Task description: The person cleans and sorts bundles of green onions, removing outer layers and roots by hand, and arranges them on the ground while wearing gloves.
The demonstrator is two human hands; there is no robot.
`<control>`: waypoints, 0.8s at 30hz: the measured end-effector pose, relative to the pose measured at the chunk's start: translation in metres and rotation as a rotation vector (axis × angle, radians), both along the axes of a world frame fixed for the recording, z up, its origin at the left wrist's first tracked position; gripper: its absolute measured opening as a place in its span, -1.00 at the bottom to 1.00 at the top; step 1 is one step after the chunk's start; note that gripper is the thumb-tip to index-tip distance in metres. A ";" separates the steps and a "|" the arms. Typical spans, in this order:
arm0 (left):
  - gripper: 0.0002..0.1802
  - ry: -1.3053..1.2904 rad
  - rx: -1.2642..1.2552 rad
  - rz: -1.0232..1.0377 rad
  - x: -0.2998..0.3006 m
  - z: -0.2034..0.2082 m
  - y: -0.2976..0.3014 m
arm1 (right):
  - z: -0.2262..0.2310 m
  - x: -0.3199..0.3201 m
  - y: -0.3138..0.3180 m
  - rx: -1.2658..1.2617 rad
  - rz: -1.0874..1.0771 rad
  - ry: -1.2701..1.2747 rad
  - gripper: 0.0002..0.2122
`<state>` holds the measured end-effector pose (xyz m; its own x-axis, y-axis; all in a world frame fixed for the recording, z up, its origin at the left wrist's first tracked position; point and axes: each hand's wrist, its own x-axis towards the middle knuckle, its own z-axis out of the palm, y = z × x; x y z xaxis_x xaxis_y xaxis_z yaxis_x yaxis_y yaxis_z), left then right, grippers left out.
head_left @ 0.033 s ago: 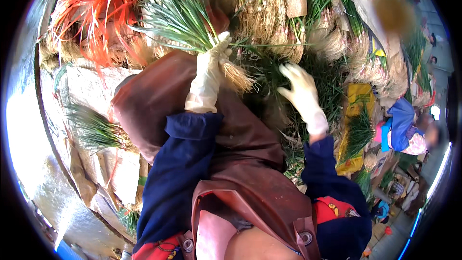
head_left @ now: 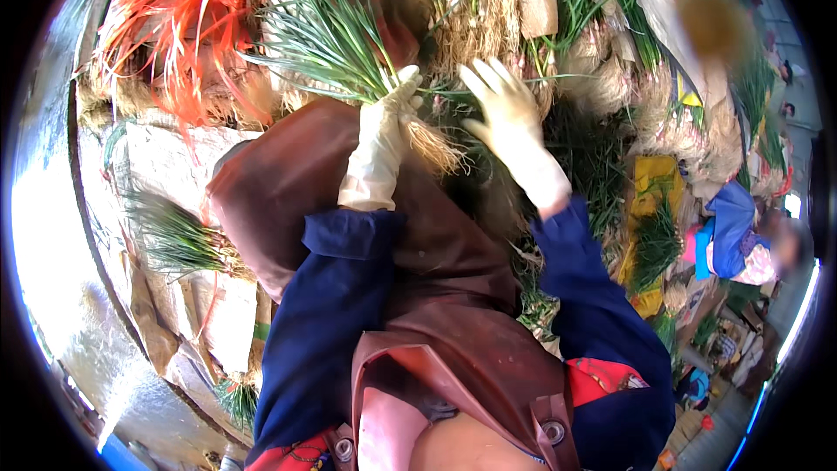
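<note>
My left hand (head_left: 384, 126), in a pale rubber glove, is closed around the stems of a bunch of green onions (head_left: 336, 44). The long green leaves fan up and to the left, and the stringy roots (head_left: 436, 148) hang out below the fist on the right. To the right of those roots, my right hand (head_left: 506, 118), gloved the same way, is raised with fingers apart and nothing in them. Just beyond its fingertips lie more green onions with long pale roots (head_left: 475, 30). Dark loose leaves (head_left: 597, 153) lie to its right.
A brown apron (head_left: 445, 253) covers my lap. Orange-red plastic strips (head_left: 187, 9) are heaped at the far left. Another green-onion bunch (head_left: 179, 240) lies on sacking at the left. A yellow bag (head_left: 649, 183) lies to the right, with a person in blue (head_left: 732, 227) beyond it.
My right hand has moved left and farther out, closer to the bunch of green onions. My left hand keeps its hold, and its place is nearly unchanged.
</note>
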<state>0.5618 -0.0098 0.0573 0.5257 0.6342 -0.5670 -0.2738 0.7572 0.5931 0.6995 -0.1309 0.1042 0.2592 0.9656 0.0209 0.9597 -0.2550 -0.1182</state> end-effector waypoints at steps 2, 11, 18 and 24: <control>-0.66 0.002 0.016 0.028 -0.011 0.009 0.004 | -0.025 -0.002 0.086 -0.089 0.101 -0.281 -0.18; -0.71 -0.048 -0.077 0.034 -0.013 0.006 0.007 | -0.152 -0.022 -0.078 -0.872 0.167 0.216 -0.65; -0.69 -0.042 -0.078 0.118 -0.013 0.009 0.002 | -0.053 0.002 0.066 0.013 -0.173 0.429 -0.66; -0.66 -0.072 -0.128 0.091 -0.010 0.016 0.003 | -0.090 0.042 0.182 -0.072 -0.555 -0.225 -0.39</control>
